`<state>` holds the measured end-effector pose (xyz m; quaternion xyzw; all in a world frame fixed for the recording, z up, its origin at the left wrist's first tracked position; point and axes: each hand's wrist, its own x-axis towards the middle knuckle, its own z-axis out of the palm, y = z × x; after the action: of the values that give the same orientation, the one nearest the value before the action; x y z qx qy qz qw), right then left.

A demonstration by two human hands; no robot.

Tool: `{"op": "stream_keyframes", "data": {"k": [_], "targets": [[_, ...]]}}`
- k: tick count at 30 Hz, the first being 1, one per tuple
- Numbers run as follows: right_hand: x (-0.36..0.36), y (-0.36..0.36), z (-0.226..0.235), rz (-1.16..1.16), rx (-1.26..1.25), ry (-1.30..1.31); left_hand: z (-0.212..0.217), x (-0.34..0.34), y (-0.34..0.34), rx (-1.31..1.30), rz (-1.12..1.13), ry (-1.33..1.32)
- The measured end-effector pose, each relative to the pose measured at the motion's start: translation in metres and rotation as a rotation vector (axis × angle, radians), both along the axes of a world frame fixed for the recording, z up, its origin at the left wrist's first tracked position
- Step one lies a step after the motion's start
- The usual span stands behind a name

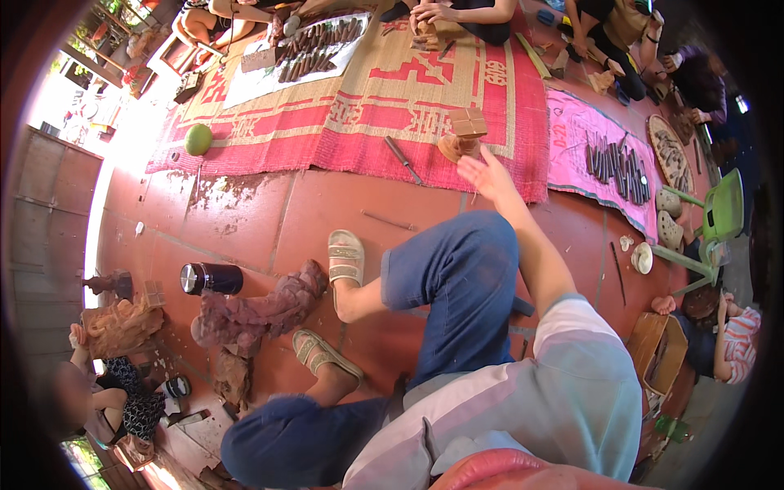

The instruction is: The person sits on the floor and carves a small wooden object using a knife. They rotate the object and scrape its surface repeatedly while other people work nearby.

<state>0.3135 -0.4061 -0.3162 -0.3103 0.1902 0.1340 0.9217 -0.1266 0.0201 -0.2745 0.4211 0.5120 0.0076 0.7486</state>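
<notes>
Right grip [489, 177]: hanging open, its fingers extended beside the near side of the carving; I can't tell whether they are touching it.
Left grip: hiding from view, so I can't tell whether it is holding anything.
Carving [450, 149]: sitting near the front edge of the mat [278, 151], just beyond the right fingers, with a squared block [468, 122] topping it.
Chisel [403, 159]: lying to the carving's left, its tip pointing toward the wearer.
Pink cloth [572, 122]: spreading right of the mat and carrying a row of dark tools [618, 173].
Stick [389, 220]: lying on the tiled floor [318, 212], between the mat and the wearer's legs.
Fruit [197, 140]: resting, round and green, on the mat's left part.
Flask [211, 278]: lying on its side on the floor, just beside a knobbly reddish sculpture [261, 314].
White cloth [245, 86]: holding more tools at the mat's far left.
Co-worker [482, 16]: sitting at the mat's far edge, hands near another wooden piece [425, 37].
</notes>
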Motion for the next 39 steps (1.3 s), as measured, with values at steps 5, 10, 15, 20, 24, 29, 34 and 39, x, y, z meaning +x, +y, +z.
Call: {"op": "stream_keyframes", "data": {"k": [5, 10, 15, 20, 24, 29, 34, 39], "targets": [[-0.166, 0.006, 0.096, 0.199, -0.261, -0.184, 0.055, -0.051, 0.049, 0.272, 0.138, 0.005], [-0.288, -0.044, 0.085, 0.482, -0.780, -0.048, 0.153, -0.044, 0.076, 0.523, -0.060, -0.205], [-0.420, -0.064, 0.044, 0.554, -1.141, -0.146, 0.273, 0.042, 0.050, 0.895, -0.907, -0.346], [-0.478, -0.062, 0.021, 0.348, -1.043, 0.085, 0.335, 0.142, -0.005, 1.230, -1.446, -0.191], [-0.459, -0.073, 0.051, 0.789, -1.034, 0.117, 0.289, 0.211, -0.025, 1.674, -1.682, 0.076], [-0.480, -0.069, 0.060, 0.740, -0.973, 0.085, 0.196, 0.194, -0.074, 1.153, -2.107, 0.007], [-0.486, -0.064, 0.043, 0.514, -1.027, 0.078, 0.201, 0.192, -0.086, 0.496, -1.854, -0.147], [-0.455, -0.031, 0.145, 0.810, -1.659, -0.312, 0.213, 0.218, -0.074, 0.071, -1.330, -0.228]]}}
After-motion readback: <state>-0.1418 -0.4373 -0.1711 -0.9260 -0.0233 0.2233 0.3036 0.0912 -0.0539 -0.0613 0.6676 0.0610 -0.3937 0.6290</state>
